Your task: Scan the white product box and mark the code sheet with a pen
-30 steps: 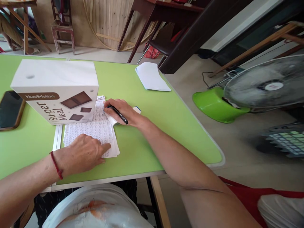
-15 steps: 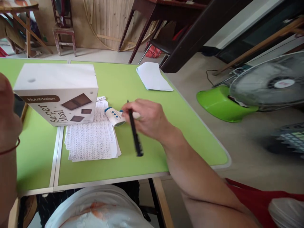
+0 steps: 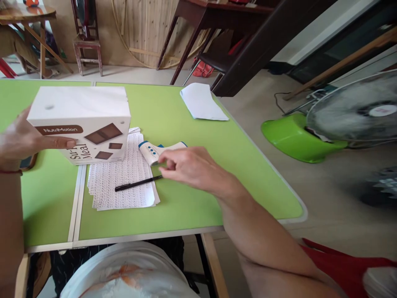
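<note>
My left hand (image 3: 40,138) grips the left side of a white NutriMotion meal box (image 3: 80,101), thumb across its printed front and fingers behind, mostly hidden. The box stands over the back of a stack of handwritten sheets (image 3: 120,198). A black pen (image 3: 133,184) lies slantwise on the top sheet, its right end beside my right fingertips. My right hand (image 3: 189,167) hovers there with fingers loosely curled, a gap between thumb and forefinger, nothing visible in it. Just behind it is a white and blue infrared thermometer (image 3: 150,152), partly covered by the hand.
Folded white paper (image 3: 203,101) rests near the green table's (image 3: 192,211) back right edge. A dark phone-like object (image 3: 29,161) shows partly under my left wrist. On the floor at right are a green stool (image 3: 288,136) and a fan (image 3: 366,111).
The pen has left my right hand and lies on the sheets. My left hand has come in from the left edge and taken hold of the box.
</note>
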